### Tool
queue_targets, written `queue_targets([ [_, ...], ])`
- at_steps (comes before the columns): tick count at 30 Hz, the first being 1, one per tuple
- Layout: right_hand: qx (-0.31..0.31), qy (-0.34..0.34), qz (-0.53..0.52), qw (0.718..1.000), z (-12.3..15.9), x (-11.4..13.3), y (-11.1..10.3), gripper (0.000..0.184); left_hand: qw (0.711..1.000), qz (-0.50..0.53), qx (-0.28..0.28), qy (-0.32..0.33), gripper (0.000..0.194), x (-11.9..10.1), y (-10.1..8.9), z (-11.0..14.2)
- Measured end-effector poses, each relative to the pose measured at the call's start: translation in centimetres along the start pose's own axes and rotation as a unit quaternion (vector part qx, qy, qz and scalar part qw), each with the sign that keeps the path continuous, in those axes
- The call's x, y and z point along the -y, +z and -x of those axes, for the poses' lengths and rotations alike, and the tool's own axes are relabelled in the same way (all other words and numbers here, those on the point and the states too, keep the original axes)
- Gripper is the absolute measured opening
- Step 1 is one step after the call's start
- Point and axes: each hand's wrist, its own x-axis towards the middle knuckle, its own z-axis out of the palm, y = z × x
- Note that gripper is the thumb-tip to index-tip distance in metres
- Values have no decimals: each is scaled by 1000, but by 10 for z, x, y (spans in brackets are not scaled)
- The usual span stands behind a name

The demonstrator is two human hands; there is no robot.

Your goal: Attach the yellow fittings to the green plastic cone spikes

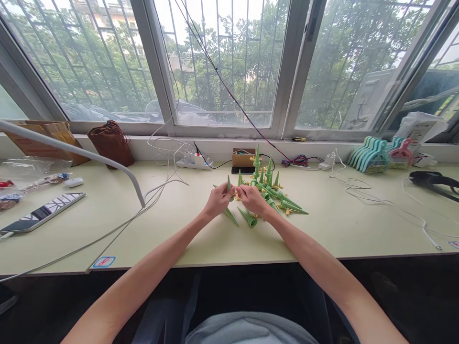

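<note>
My left hand (pixel 218 198) is closed around a green plastic spike (pixel 228 182), its pointed tip sticking up above the fingers. My right hand (pixel 250 198) touches or nearly touches the left one, its fingers pinched at a small piece that I cannot make out. Just right of and behind the right hand lies a pile of green spikes (pixel 287 196), several of them standing upright and some with small yellow valve-like pieces (pixel 288 211). One loose spike (pixel 248 218) rests in front of the right hand with its hollow end facing me. Another spike (pixel 231 217) lies below the left hand.
Behind the pile stands a small cardboard box (pixel 244 157) with a dark phone-like object. A power strip (pixel 194 162) and white cables lie along the window. Teal hangers (pixel 369 155) are at right, a brown pouch (pixel 112 143) at left. A grey curved arm (pixel 107 160) crosses the left side.
</note>
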Motion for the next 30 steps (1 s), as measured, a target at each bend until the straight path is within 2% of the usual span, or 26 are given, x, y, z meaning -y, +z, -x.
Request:
queue_targets([
  [8, -5, 17, 14, 1000, -1, 2, 0, 39, 1000, -6, -13, 5, 34, 1, -1, 0],
  [19, -23, 11, 13, 1000, -1, 1, 2, 42, 995, -88, -51, 18, 35, -2, -7, -3],
  [30, -46, 4, -10, 999, 0, 2, 0, 47, 980, -162, -115, -4, 39, -3, -18, -8],
])
